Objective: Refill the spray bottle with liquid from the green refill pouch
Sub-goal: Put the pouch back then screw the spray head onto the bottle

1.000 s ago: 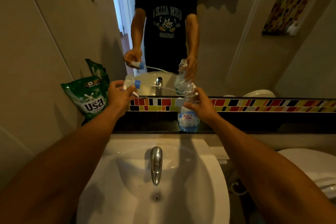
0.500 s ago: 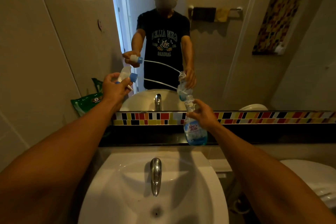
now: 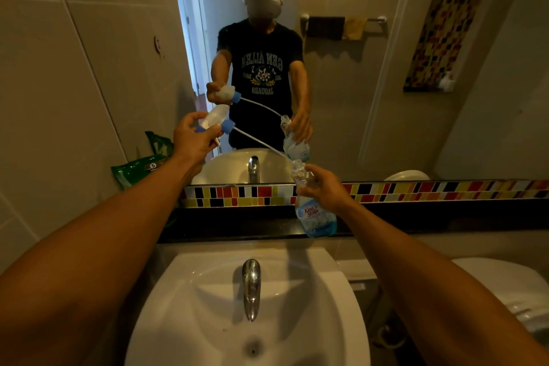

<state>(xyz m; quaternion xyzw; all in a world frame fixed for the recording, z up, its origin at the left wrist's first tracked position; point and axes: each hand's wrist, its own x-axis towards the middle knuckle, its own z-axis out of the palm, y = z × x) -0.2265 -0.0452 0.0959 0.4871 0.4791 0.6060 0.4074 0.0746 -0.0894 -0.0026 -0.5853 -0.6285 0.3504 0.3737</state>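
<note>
While the green refill pouch point(image 3: 139, 168) leans against the tiled wall at the far left end of the dark worktop point(image 3: 237, 227) behind the sink point(image 3: 335, 300), untouched, both hands are busy with the bottle's parts. Just right of the pouch and above it, the left hand point(image 3: 193, 140) has its grip closed around the white spray head point(image 3: 215, 119) with its blue collar, held up in the air and tilted. From that collar the thin dip tube point(image 3: 258, 142) slants down and to the right, and its far end sits at or just inside the open neck; I cannot tell whether it has cleared the rim. Further right, the right hand point(image 3: 323, 187) has its grip wrapped around the upper part of the spray bottle point(image 3: 315, 217), whose base rests on the worktop's back ledge, leaning a little, with a low band of blue liquid at the bottom. By my judgement the head is being lifted away, so the coming move turns on the pouch: it lies to the left of and below the left hand, clearly the nearer one, which must first put the spray head down somewhere.
</note>
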